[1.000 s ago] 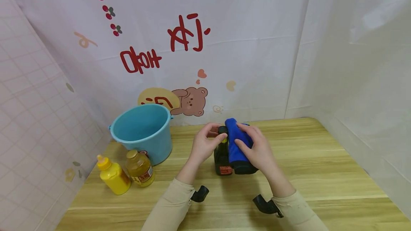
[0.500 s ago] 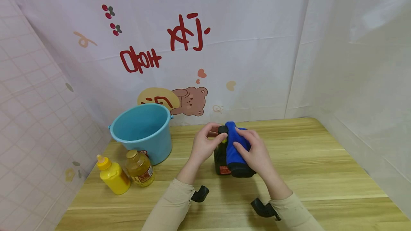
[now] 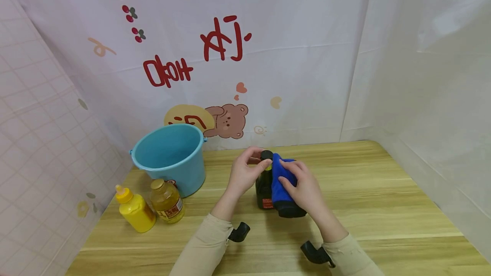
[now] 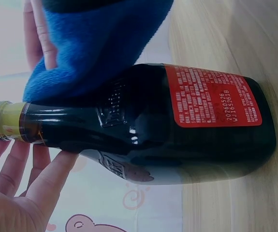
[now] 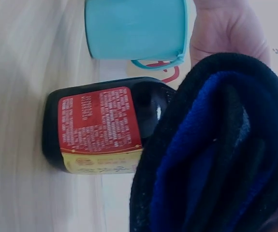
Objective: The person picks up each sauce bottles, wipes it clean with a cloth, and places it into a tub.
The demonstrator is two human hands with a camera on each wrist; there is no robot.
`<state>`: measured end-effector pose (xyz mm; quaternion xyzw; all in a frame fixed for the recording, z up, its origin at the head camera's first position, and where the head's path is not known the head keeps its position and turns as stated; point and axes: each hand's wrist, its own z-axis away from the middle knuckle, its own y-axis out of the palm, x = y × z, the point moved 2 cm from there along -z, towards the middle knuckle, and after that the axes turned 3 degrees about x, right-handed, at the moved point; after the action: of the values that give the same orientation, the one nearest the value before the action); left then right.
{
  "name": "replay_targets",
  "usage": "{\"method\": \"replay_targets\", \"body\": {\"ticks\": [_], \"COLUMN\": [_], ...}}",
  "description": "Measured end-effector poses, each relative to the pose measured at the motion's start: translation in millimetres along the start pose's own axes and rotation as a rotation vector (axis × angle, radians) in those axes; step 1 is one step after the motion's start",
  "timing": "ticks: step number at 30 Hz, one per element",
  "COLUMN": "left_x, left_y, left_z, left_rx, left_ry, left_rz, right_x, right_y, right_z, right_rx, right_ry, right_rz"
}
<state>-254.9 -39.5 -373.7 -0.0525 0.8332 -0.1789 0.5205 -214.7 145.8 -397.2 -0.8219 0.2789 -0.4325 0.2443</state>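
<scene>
A dark sauce bottle (image 3: 264,188) with a black cap, a yellow collar and a red label stands upright on the table. My left hand (image 3: 242,174) grips it at the neck, thumb and fingertips up by the cap. In my right hand (image 3: 308,187) is a folded blue cloth (image 3: 281,184) with a black border, pinched between thumb and fingers. The cloth lies along the bottle's right side; in the left wrist view its blue pile (image 4: 90,48) overlaps the neck and shoulder. The right wrist view looks into the cloth's folds (image 5: 192,145), which cover the bottle's upper part.
A light blue bucket (image 3: 192,173) stands at the back left. In front of it are a jar of amber liquid (image 3: 166,203) with a gold lid and a yellow squeeze bottle (image 3: 137,214). A printed white curtain (image 3: 299,54) hangs behind the wooden table (image 3: 383,208).
My right hand has slid the blue cloth down along the bottle, slightly towards me. The left hand and the bottle have stayed in place.
</scene>
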Motion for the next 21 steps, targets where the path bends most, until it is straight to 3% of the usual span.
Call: {"method": "replay_targets", "body": {"ticks": [21], "left_x": [-1.0], "left_y": [0.0], "left_z": [-0.5], "left_rx": [0.002], "left_ry": [0.013], "left_rz": [0.017], "right_x": [-11.9], "right_y": [8.9], "right_z": [9.0], "right_rx": [0.05], "right_ry": [0.007], "right_rz": [0.082]}}
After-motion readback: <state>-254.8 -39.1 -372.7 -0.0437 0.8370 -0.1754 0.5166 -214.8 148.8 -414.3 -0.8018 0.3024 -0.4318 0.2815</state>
